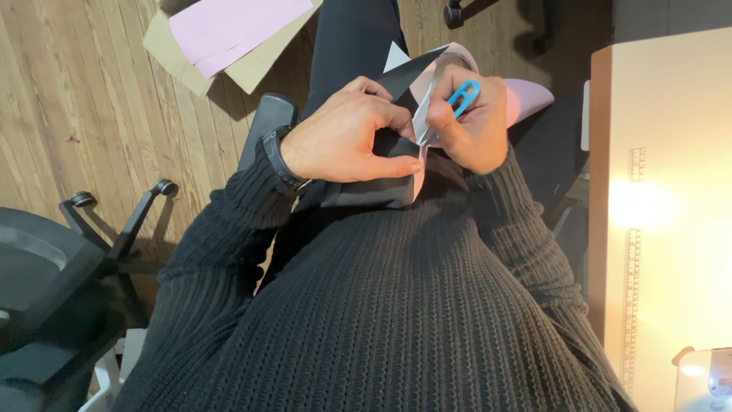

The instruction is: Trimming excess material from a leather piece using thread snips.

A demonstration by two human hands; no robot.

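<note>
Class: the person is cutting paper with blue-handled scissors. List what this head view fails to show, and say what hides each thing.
- Scissors: blades hidden by the right hand and the paper.
- Black sheet: its middle covered by the left hand.
- Pink paper on floor: cut off by the top edge.
- Ruler: marks washed out by lamp glare.

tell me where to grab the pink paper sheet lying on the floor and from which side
Take the pink sheet by its lower edge, coming in from the chair side. That edge hangs out past the tan sheet underneath, so fingers could probably slip under it and pinch. The rest lies flat on the tan sheet and its top runs out of view. Both hands, left and right, are busy with dark paper and blue-handled scissors.
</note>
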